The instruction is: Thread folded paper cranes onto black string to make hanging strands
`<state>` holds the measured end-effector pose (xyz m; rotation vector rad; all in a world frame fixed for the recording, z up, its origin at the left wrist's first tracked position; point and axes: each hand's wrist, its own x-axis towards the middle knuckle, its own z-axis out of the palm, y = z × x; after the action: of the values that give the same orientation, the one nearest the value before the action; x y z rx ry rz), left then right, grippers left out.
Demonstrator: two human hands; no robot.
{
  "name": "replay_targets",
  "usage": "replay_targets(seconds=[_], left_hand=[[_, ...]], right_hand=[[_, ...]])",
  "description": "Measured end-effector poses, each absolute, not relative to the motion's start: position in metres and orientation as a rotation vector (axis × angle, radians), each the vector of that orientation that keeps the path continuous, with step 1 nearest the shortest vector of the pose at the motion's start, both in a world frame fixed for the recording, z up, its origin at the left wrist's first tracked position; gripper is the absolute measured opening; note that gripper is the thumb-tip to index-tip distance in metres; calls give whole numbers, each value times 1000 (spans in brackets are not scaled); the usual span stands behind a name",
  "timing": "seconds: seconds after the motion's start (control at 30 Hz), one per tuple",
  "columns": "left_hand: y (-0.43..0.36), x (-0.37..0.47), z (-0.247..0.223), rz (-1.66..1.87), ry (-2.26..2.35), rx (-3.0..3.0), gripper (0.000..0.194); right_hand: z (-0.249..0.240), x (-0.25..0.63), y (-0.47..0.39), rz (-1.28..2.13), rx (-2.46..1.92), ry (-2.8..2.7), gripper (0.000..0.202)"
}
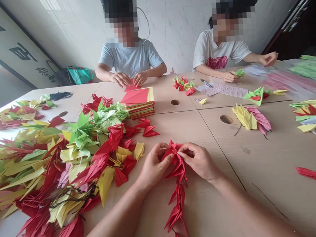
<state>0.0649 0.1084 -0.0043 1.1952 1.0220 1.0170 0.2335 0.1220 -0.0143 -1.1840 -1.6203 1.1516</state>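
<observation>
A string of folded red paper pieces [178, 198] runs from between my hands down toward the table's near edge. My left hand [156, 164] grips the top red piece from the left, thumb on its face. On the other side, my right hand [198, 160] pinches the same red piece with thumb and forefinger. Left of my hands lies a large heap of folded papers [104, 155] in red, green, yellow and pink, with dark thread [69, 197] among them.
Across the table [218, 157], one person [134, 61] handles red paper behind a stack of square sheets [138, 103]. Another person [220, 55] holds a green piece. Yellow and pink folded strings [250, 119], a pen [206, 82] and plastic bags [296, 79] lie right of centre.
</observation>
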Motion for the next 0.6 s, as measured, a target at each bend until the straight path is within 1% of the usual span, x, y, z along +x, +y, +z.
replay_targets(seconds=[0.23, 0.47, 0.6], left_hand=[[114, 65, -12, 1130, 1147, 1175, 15], [116, 63, -11, 1192, 1165, 1050, 17], [116, 63, -10, 1206, 1171, 1026, 18]], right_hand=[[-14, 233, 123, 1315, -1202, -1561, 20], [-13, 235, 120, 1403, -1113, -1623, 20], [-13, 233, 119, 1436, -1096, -1633, 27]])
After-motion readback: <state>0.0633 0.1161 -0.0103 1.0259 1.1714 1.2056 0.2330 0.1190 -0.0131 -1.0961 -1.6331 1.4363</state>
